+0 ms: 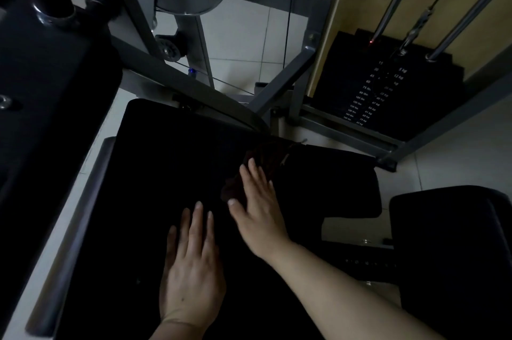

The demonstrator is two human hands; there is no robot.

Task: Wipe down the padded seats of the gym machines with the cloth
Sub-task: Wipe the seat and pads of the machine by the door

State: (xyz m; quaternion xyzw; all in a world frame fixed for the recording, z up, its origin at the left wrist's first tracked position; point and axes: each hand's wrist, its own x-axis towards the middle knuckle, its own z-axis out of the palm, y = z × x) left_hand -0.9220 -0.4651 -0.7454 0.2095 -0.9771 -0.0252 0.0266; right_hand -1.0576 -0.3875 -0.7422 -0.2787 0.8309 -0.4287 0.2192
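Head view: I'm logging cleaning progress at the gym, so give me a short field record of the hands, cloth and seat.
surface: large black padded seat of a grey steel-framed machine
cloth: dark brownish cloth, lying on the seat's right part
right hand: fingers straight, pressing flat on the cloth
left hand: fingers straight, flat on the bare pad, apart from the cloth
nearby: black weight stack with white numbers, upper right
lighting: dim; cloth edges hard to make out

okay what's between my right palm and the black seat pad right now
In the head view, a dark brownish cloth lies under the flat right hand, between it and the black padded seat.
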